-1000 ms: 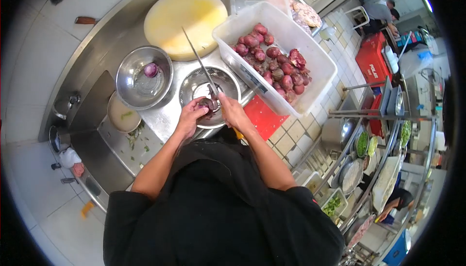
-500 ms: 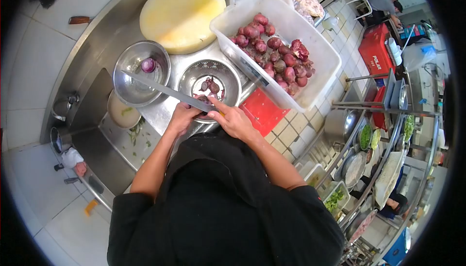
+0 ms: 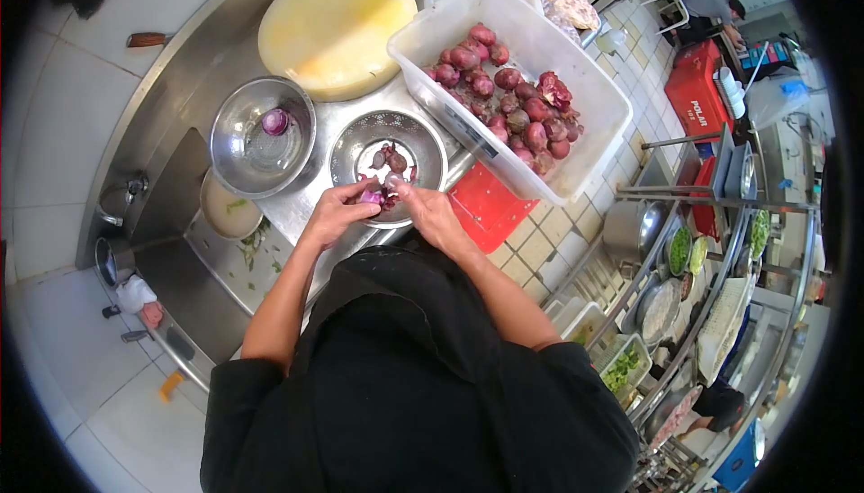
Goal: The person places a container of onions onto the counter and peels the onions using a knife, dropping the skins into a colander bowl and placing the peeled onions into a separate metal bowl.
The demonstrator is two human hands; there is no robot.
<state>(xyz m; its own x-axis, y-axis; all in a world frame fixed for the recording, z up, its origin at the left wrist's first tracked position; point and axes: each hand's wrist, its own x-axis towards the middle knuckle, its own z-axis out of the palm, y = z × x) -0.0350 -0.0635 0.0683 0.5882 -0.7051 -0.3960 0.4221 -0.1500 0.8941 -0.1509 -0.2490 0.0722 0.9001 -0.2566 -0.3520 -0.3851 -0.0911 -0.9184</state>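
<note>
A partly peeled red onion (image 3: 370, 197) shows purple at the fingertips of my left hand (image 3: 335, 214), which is closed on it over the steel colander (image 3: 435, 153). Close beside it, my right hand (image 3: 432, 218) has its fingers curled at the colander's near side. What it grips is hidden, and no knife blade can be made out clearly. Small onions and dark skins (image 3: 394, 162) lie inside the colander. To the left, a steel bowl (image 3: 236, 169) contains one peeled purple onion (image 3: 275, 122).
Behind the colander stands a thick round yellowish board (image 3: 337, 29). A white plastic tub (image 3: 594, 124) of red onions rests at the right, above a red object (image 3: 490, 209). A sink basin (image 3: 202, 268) is at the left. Shelves (image 3: 711, 214) with food trays and another person (image 3: 711, 7) are farther right.
The knife blade that stretched leftward over the colander and bowl no longer shows. My right hand has turned, and the purple onion at my left fingertips is now visible.
</note>
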